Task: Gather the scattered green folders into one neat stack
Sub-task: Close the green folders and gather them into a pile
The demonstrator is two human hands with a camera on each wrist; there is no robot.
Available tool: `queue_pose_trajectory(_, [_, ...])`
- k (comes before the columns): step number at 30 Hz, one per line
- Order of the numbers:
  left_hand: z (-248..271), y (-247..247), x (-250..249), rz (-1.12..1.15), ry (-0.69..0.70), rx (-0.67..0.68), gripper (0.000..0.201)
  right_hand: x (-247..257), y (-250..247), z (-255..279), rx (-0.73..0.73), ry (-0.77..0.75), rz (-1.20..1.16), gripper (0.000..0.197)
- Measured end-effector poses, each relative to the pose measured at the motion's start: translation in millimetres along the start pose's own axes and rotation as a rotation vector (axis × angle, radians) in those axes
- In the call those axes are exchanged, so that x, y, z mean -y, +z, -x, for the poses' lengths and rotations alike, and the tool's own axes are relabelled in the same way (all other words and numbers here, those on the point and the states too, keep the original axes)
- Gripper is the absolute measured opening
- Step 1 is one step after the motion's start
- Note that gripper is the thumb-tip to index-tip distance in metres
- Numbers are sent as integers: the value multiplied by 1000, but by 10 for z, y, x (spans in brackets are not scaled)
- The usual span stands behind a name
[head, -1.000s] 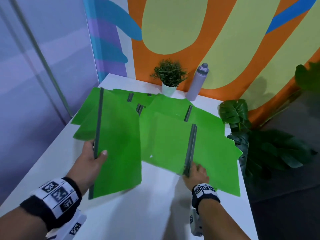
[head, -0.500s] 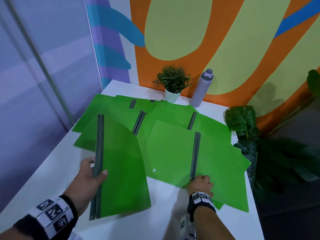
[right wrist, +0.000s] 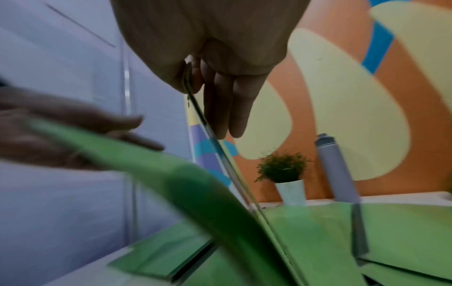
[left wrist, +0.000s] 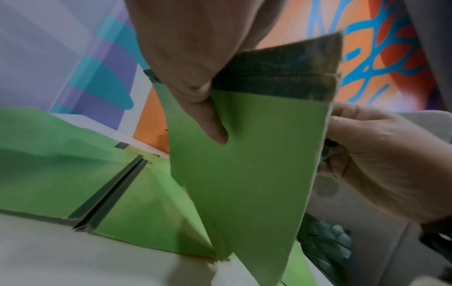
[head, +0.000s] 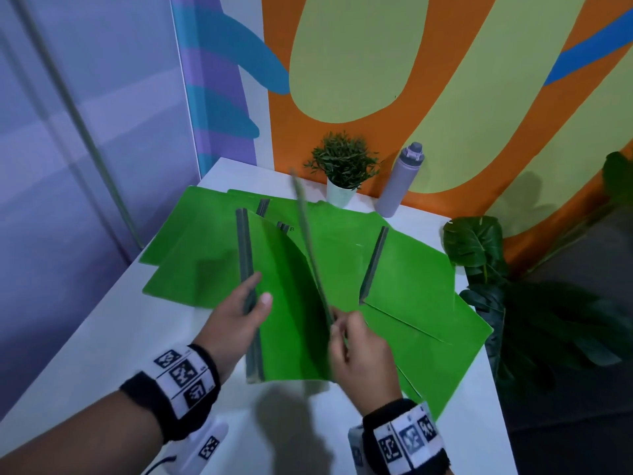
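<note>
Left hand (head: 239, 311) gripped one folder (head: 291, 303) by its spine, right hand (head: 359, 347) pinched a second (head: 310, 248) raised on edge beside it, others (head: 411, 286) scattered on the table (head: 85, 337) beyond: mid-gather, next likely laying both together, spines aligned.

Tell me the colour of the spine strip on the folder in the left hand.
Dark grey spine strip on a green folder; clearest in the head view.

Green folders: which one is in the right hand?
The folder tilted up on edge, pinched at its grey spine by the right hand. The left hand holds another; the remaining folders lie flat on the table.
</note>
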State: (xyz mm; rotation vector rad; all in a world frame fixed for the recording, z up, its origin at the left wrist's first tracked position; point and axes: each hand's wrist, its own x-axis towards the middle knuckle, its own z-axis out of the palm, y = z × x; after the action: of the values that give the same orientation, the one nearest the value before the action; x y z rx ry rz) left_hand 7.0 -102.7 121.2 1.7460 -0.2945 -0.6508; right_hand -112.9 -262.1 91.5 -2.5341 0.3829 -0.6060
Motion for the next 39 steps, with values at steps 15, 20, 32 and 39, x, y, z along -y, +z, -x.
queue_pose_trajectory(15, [-195,106,356,127,-94,257,98,-769,164,112,114,992,-511,62])
queue_pose_trajectory(20, [-574,135,608,-226,-130,301,71,-1076,26,194,-6,1136,-582,44])
queue_pose_trajectory(32, [-1168,-98,1430,-1193,-231,309,73,-1168,15,305,-160,1152,-514,43])
queue_pose_trajectory(39, [-379,-332,1694,-1163,-154,102,62,-1161,64,420,-159,1112,-518,44])
